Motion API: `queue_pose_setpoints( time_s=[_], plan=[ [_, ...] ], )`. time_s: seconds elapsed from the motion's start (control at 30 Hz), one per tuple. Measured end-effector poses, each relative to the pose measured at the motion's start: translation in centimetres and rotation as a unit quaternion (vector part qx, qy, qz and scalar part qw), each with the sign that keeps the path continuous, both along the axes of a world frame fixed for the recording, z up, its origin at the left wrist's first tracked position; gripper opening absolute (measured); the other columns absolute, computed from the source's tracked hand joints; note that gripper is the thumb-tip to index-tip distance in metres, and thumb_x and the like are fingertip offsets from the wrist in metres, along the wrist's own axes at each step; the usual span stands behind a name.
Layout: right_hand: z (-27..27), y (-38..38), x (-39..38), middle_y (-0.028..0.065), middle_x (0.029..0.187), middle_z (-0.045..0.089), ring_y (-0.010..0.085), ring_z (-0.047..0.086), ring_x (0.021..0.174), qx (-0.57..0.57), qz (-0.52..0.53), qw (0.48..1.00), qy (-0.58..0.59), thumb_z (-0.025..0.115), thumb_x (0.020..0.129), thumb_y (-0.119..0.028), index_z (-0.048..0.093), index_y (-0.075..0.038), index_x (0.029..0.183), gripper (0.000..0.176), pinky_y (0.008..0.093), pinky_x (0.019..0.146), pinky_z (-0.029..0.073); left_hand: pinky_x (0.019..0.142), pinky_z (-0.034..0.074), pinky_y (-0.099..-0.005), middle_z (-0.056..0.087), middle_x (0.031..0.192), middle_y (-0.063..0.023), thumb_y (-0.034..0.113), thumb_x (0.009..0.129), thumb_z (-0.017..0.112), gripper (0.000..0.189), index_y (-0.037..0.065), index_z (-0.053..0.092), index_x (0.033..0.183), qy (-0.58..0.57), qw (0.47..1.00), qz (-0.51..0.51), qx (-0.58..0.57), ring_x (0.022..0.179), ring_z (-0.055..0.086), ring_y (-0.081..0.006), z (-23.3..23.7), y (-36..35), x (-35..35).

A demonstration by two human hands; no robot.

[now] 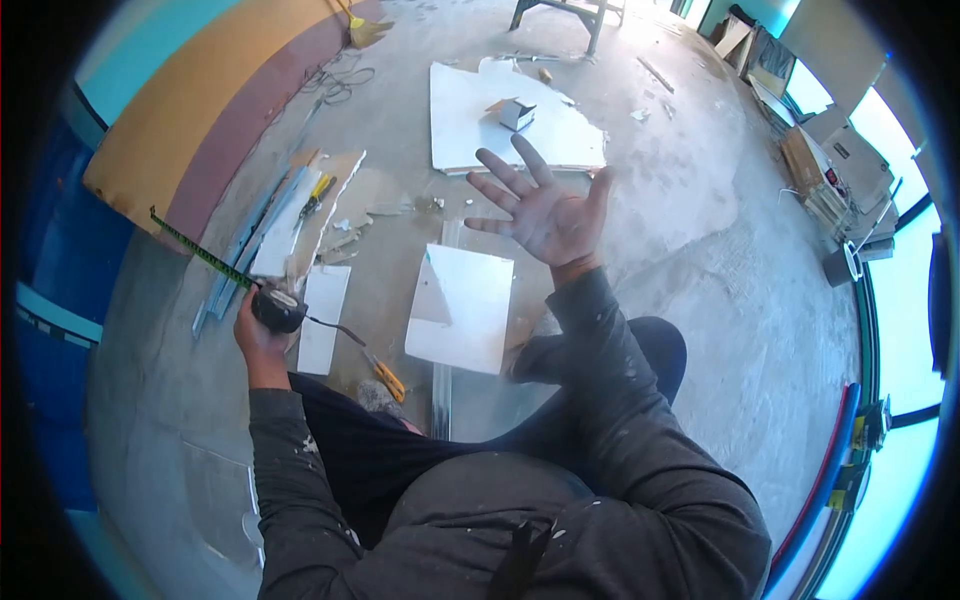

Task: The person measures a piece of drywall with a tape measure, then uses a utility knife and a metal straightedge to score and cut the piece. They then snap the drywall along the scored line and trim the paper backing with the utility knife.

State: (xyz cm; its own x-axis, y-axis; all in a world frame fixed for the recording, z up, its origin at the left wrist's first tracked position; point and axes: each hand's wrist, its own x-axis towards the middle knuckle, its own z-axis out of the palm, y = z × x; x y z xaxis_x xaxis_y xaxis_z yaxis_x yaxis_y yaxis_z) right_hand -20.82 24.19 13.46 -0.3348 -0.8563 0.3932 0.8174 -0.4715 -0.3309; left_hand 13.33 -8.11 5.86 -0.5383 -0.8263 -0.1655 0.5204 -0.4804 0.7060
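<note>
My left hand [257, 338] is wrapped around a black tape measure [278, 309], whose green blade [200, 252] sticks out toward the upper left. A cord hangs from the tape's case. Raised over the floor, my right hand [550, 215] is empty, palm up with fingers spread. Between my hands and below them lies a white board piece [462, 320] on a metal channel [441, 405]. A narrow white strip [322, 320] is beside my left hand. Near my foot rests an orange-handled utility knife [388, 380].
Metal profiles [245, 240] and a yellow-handled tool [318, 192] lie at the left. Ahead is a large broken white board [465, 115] with a small box [517, 114] on it. Farther off are a broom [366, 30] and a trestle [590, 25]. Stacked cartons [840, 165] and a bucket [843, 263] stand right.
</note>
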Motion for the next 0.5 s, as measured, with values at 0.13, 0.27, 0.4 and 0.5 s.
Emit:
queue_pose_setpoints(
  time_s=[0.13, 0.27, 0.4, 0.5],
  plan=[
    [-2.8, -1.8, -1.1, 0.0251, 0.161, 0.021, 0.0460, 0.023, 0.146, 0.060, 0.007, 0.998, 0.000, 0.031, 0.073, -0.097, 0.024, -0.012, 0.157, 0.119, 0.0757, 0.109, 0.019, 0.082, 0.054, -0.0476, 0.067, 0.098, -0.0141, 0.026, 0.099, 0.052, 0.030, 0.000, 0.063, 0.110, -0.028, 0.999, 0.003, 0.027, 0.089, 0.066, -0.0299, 0.9, 0.5, -0.4],
    [-5.1, -3.2, -1.2, 0.0264, 0.160, 0.022, 0.0464, 0.027, 0.144, 0.084, 0.015, 0.996, -0.033, 0.033, 0.071, -0.097, 0.024, -0.010, 0.157, 0.122, 0.0747, 0.108, 0.020, 0.080, 0.055, -0.0472, 0.067, 0.097, -0.0157, 0.025, 0.098, 0.052, 0.029, -0.001, 0.062, 0.108, -0.047, 0.998, -0.016, 0.040, 0.087, 0.066, -0.0304, 0.9, -0.1, -0.9],
    [-6.6, -4.6, -0.6, 0.0260, 0.159, 0.025, 0.0448, 0.030, 0.143, 0.072, 0.015, 0.996, -0.057, 0.034, 0.069, -0.098, 0.025, -0.009, 0.156, 0.125, 0.0739, 0.108, 0.022, 0.078, 0.056, -0.0469, 0.067, 0.098, -0.0154, 0.023, 0.098, 0.053, 0.027, -0.001, 0.058, 0.110, -0.110, 0.993, 0.006, 0.029, 0.086, 0.067, -0.0301, -0.3, -1.5, -1.2],
    [-8.1, -5.6, -0.2, 0.0247, 0.157, 0.030, 0.0411, 0.036, 0.141, 0.078, 0.028, 0.995, -0.061, 0.032, 0.068, -0.100, 0.028, -0.009, 0.155, 0.127, 0.0727, 0.108, 0.025, 0.078, 0.056, -0.0488, 0.067, 0.099, -0.0146, 0.021, 0.098, 0.054, 0.025, 0.001, 0.055, 0.112, -0.129, 0.991, -0.002, 0.021, 0.086, 0.067, -0.0304, -1.8, -3.1, -0.8]
  ],
)
